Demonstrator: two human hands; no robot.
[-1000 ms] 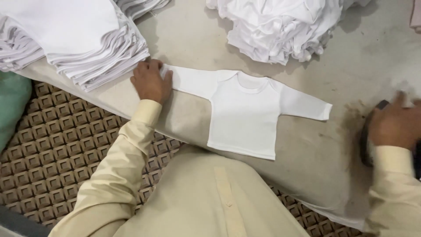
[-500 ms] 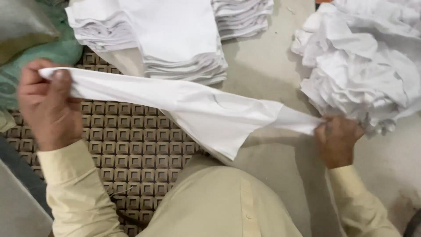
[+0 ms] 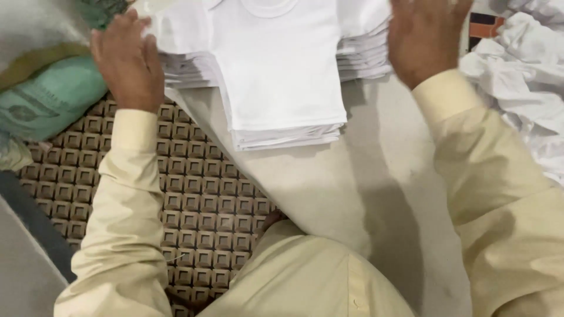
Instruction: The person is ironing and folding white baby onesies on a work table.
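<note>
On the stack of folded white shirts [image 3: 276, 76], left hand [image 3: 126, 58] presses the top shirt's sleeve flat, fingers open; right hand [image 3: 426, 35] — blurred, seemingly open, empty — hovers beside. Laying step; smoothing seems due next.

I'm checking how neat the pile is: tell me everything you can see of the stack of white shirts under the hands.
The stack of white shirts is a pile of many small garments of soft, plain white cloth, laid flat with layered edges showing at the front and sides. The top shirt lies face up, its round neckline at the frame's upper edge, sleeves spread sideways. The pile rests on a pale work surface. The left hand rests on its left sleeve side; the right hand is at its right side, blurred.
</note>
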